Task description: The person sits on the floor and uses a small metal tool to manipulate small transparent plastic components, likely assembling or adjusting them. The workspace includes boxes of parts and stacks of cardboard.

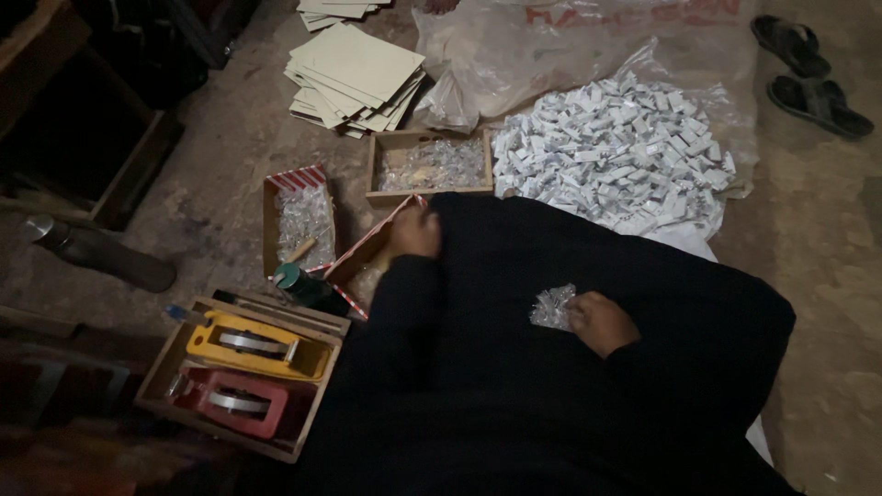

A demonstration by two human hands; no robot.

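Two hands working: my right hand (602, 321) pinches a clear packet (552, 306); left hand (413, 231), curled, grip unclear, at the box (363, 250). Big pile (611, 156) done; trays still full.

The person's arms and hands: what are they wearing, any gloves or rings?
Both arms are covered to the wrist in loose black sleeves that blend into the dark garment over the lap. The left hand and right hand are bare, with no gloves. The picture is too dim and blurred to tell about rings.
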